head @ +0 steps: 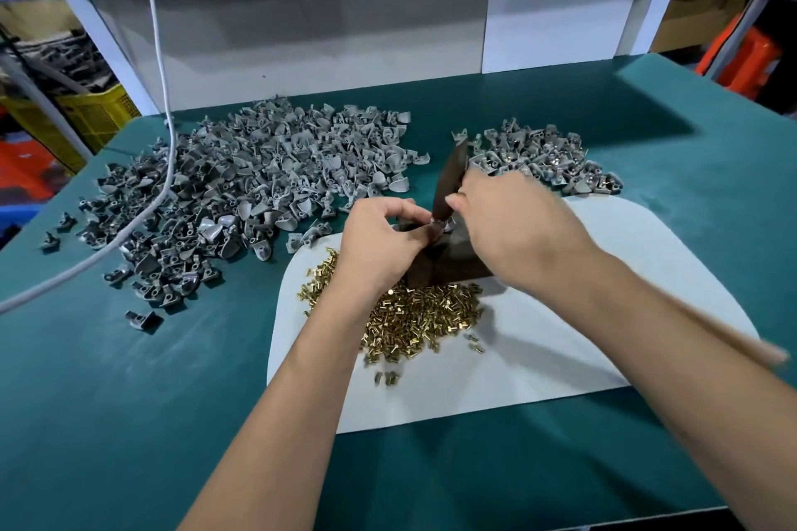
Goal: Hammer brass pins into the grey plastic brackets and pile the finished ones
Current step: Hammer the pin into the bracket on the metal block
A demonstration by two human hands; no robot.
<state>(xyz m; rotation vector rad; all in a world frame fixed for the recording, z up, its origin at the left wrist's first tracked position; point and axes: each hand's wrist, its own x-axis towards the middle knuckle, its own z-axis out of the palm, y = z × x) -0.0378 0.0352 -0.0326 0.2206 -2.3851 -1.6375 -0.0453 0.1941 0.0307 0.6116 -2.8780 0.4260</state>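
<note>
My left hand [379,241] pinches a grey plastic bracket [440,225] on top of a dark metal block [448,267]. My right hand [513,228] grips a hammer close to its dark head [452,177], which stands upright just above the bracket. Its wooden handle [724,334] runs back to the lower right along my forearm. A heap of brass pins [422,315] lies in front of the block. A large pile of plain grey brackets [258,185] spreads over the left. A smaller pile of brackets with brass pins in them [543,160] lies at the back right.
A white mat [582,336] under the block and pins lies on the green table cover [129,379]. A white cable [159,56] hangs down and crosses the left bracket pile. A grey back panel [345,34] closes the bench. Crates stand beyond both sides.
</note>
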